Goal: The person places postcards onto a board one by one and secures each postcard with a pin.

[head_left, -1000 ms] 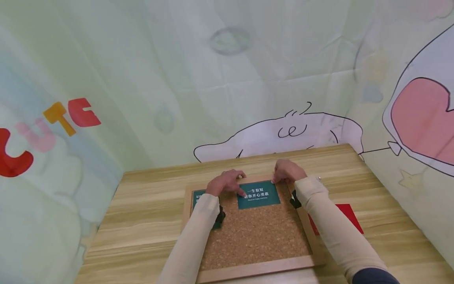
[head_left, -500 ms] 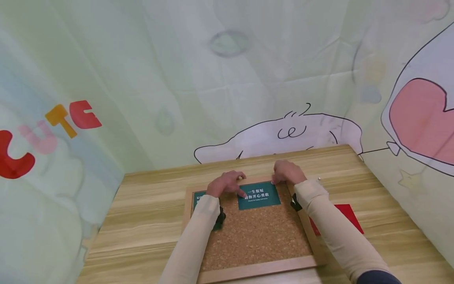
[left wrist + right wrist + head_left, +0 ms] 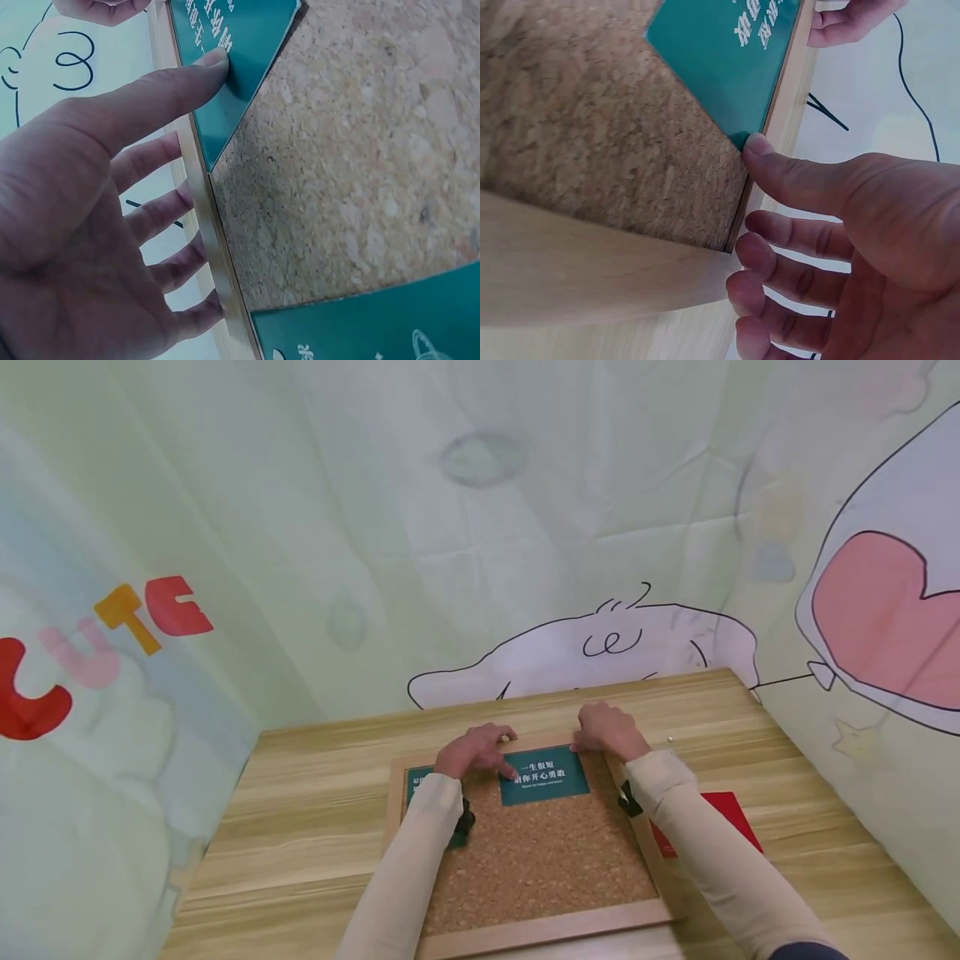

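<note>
A dark green card [image 3: 551,785] with white lettering lies against the top edge of a wood-framed corkboard [image 3: 547,860]. My left hand [image 3: 476,750] rests across the top frame. In the left wrist view its thumb presses on the card's face, and the other fingers spread along the frame's outer side. My right hand [image 3: 606,729] is at the card's upper right corner. The right wrist view shows its thumb [image 3: 799,180] pressing that corner, with the other fingers loosely curled beside the frame. Whatever lies under this thumb is hidden.
A second green card [image 3: 375,319] is on the board's left side, partly covered by the left arm in the head view. On the table [image 3: 300,810], a red card [image 3: 731,818] lies partly under the right forearm. One small shiny round object [image 3: 670,741] sits beyond the right wrist.
Both hands stay at the same places on the card and frame. The head view shifts slightly, and the right wrist turns a little.
</note>
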{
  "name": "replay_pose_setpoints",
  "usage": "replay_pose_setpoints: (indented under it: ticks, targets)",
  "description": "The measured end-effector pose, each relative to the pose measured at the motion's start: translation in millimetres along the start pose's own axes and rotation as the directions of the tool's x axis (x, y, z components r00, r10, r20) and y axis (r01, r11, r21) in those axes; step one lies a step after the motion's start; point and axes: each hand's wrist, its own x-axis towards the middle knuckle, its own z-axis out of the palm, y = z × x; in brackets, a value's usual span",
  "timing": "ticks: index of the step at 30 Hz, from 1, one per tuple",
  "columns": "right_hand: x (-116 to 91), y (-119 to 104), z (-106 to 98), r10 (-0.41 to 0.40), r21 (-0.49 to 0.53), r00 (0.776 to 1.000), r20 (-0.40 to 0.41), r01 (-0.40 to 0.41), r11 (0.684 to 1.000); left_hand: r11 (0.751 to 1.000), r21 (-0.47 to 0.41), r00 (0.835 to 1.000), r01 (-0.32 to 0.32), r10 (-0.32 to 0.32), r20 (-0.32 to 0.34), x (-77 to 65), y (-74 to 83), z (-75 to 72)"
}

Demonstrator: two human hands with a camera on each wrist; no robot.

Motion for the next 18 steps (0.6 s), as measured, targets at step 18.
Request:
replay_pose_setpoints:
  ticks: [18]
  targets:
    - [-36,46,-15,-0.123,0.196,0.991,-0.049,0.130,0.972,1.000,0.006,1.000,-0.010,0.010,0.009,-0.1,0.1,-1.0]
